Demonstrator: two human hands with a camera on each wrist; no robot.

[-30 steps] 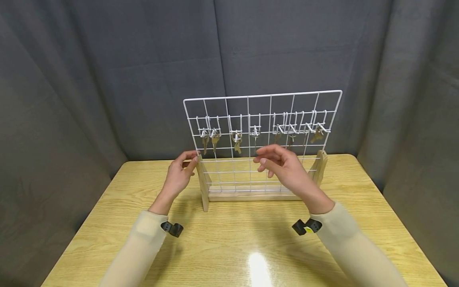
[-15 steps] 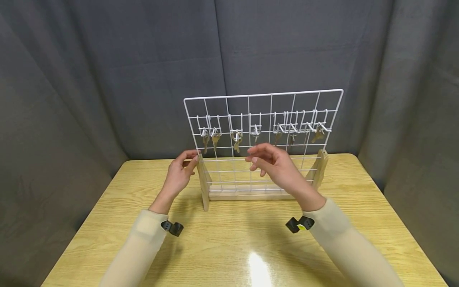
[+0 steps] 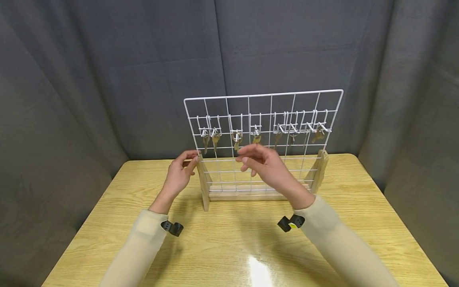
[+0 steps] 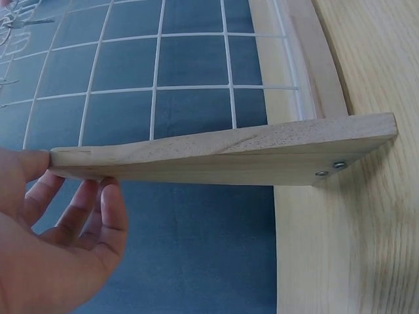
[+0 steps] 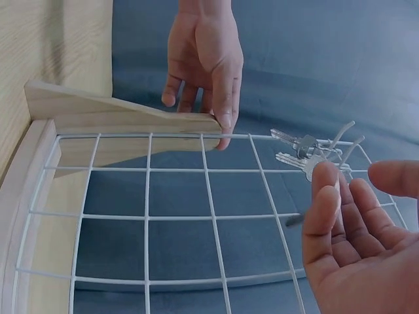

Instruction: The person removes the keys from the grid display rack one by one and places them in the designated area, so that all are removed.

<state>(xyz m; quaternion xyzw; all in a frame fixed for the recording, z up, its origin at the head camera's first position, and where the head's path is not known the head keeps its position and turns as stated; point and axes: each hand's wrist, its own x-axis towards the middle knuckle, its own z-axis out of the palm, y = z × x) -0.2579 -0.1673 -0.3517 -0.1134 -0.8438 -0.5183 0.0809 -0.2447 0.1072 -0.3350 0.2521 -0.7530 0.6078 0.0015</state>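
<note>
A white wire grid rack (image 3: 263, 95) stands between wooden side supports, with several keys on rings hanging from its hooks. At the left end, my left hand (image 3: 178, 172) pinches the top of the left wooden support (image 3: 203, 187); the left wrist view shows thumb and fingers on either side of that support (image 4: 196, 154). Before the grid's middle floats my right hand (image 3: 267, 165), fingers loosely bent and nothing between them. Its fingertips are just below a brass key (image 3: 236, 146) on the third hook from the left. In the right wrist view, keys (image 5: 311, 163) appear just beyond these fingertips.
The rack's wooden base bar (image 3: 247, 194) rests on a light wood-grain table (image 3: 215, 243). Right of the hand, more keys (image 3: 318, 135) hang near the right wooden support (image 3: 320, 169). A grey curtain (image 3: 157, 71) closes in the back and sides.
My right hand has moved left along the grid, from below the middle keys toward the third key. A brass key on the middle hook now shows its flat face. The left hand has stayed put.
</note>
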